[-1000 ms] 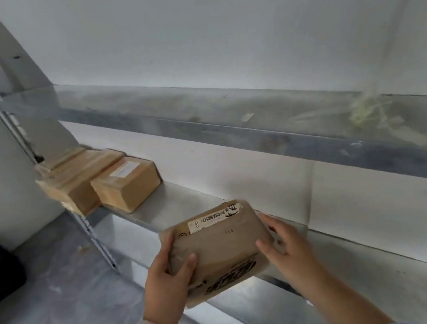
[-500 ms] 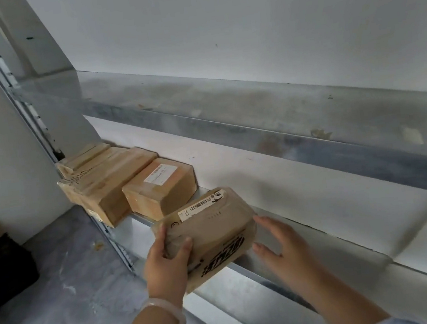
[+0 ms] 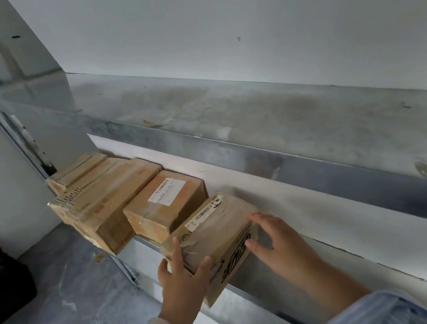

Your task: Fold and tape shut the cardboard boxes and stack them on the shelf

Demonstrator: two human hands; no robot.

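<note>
A taped brown cardboard box (image 3: 215, 232) with a barcode label and black lettering on its side lies on the metal shelf (image 3: 249, 277), its near end jutting past the front edge. My left hand (image 3: 180, 280) grips that near end, thumb on top. My right hand (image 3: 274, 237) lies with straight fingers against the box's right side. Just left of it sits a smaller taped box (image 3: 166, 201) with a white label, then a larger taped box (image 3: 105, 200) and a flat one (image 3: 75, 169) at the shelf's left end.
An upper metal shelf (image 3: 255, 119), dusty and bare, runs above. A white wall stands behind. The shelf's upright post (image 3: 4, 111) is at the left. A dark bin (image 3: 3, 289) sits on the grey floor (image 3: 63, 299) at lower left. The lower shelf extends bare to the right.
The box has moved left and back onto the shelf beside the labelled box. My right hand has come up against its right side; the view shifted so the stacked boxes sit nearer the centre.
</note>
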